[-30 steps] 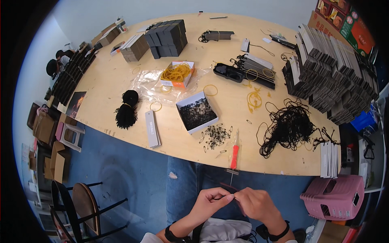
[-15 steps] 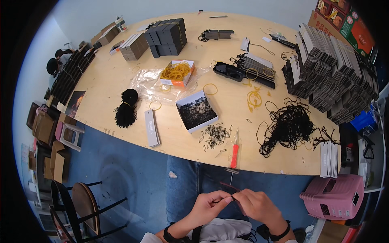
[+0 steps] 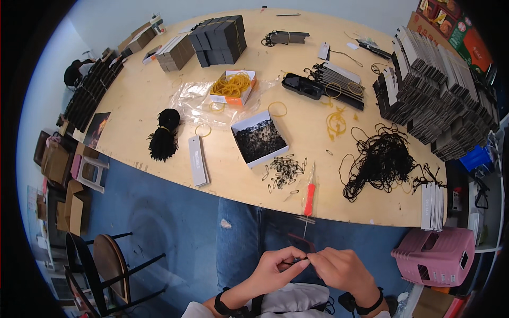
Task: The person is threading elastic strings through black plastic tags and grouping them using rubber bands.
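Over my lap, just off the table's near edge, my left hand (image 3: 277, 271) and my right hand (image 3: 340, 271) meet fingertip to fingertip. Both are closed in a pinch on a thin black cord (image 3: 295, 261), mostly hidden by the fingers. Beyond them, a thin metal rod with a dark red piece (image 3: 301, 241) juts out below the table edge. On the table nearby lie a red-handled pointed tool (image 3: 310, 197), a pile of small black safety pins (image 3: 286, 170) and a white box (image 3: 260, 139) full of small black pieces. A tangle of black cords (image 3: 379, 164) spreads to the right.
Yellow rubber bands fill a small box (image 3: 232, 87). A bundle of black cords (image 3: 165, 135) and a grey tag (image 3: 198, 161) lie left. Tall stacks of grey tags (image 3: 437, 90) stand right, above a pink crate (image 3: 435, 257). A chair (image 3: 111, 265) stands at lower left.
The table scene has shifted slightly upward in view. My hands stay together, and a little more of the dark cord shows between the left fingers.
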`<state>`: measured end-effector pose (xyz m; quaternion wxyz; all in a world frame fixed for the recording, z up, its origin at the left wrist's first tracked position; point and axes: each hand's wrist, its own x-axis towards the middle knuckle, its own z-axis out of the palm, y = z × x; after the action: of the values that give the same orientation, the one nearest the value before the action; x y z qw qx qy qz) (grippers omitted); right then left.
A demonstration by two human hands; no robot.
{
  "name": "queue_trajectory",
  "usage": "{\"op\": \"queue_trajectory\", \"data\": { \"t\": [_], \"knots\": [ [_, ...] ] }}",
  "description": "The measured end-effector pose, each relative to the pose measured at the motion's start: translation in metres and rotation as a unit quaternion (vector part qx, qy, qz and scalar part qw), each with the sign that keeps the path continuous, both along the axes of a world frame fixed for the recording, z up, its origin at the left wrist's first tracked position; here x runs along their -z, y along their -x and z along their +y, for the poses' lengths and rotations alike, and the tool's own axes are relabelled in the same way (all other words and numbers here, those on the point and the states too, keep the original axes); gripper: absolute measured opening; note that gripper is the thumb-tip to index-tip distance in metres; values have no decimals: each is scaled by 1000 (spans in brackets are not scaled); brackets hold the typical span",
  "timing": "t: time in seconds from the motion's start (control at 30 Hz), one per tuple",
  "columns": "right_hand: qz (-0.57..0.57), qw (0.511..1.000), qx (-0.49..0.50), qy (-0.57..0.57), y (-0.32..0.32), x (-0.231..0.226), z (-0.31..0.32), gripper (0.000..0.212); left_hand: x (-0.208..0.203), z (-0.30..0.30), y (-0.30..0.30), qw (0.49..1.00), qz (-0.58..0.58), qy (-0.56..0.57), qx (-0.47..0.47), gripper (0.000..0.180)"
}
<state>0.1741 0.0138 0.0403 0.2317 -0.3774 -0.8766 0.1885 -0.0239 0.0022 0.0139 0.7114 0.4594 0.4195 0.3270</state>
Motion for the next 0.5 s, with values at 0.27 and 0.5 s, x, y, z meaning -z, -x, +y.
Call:
{"op": "queue_trajectory", "data": {
  "t": [0.27,0.5],
  "knots": [
    [101,994,41,27,1,3,-3,26,-4,0,0,999,-46,-26,-3,11],
    [211,971,96,52,4,2,-5,21,-6,2,0,995,-20,-102,-10,10]
  ]
}}
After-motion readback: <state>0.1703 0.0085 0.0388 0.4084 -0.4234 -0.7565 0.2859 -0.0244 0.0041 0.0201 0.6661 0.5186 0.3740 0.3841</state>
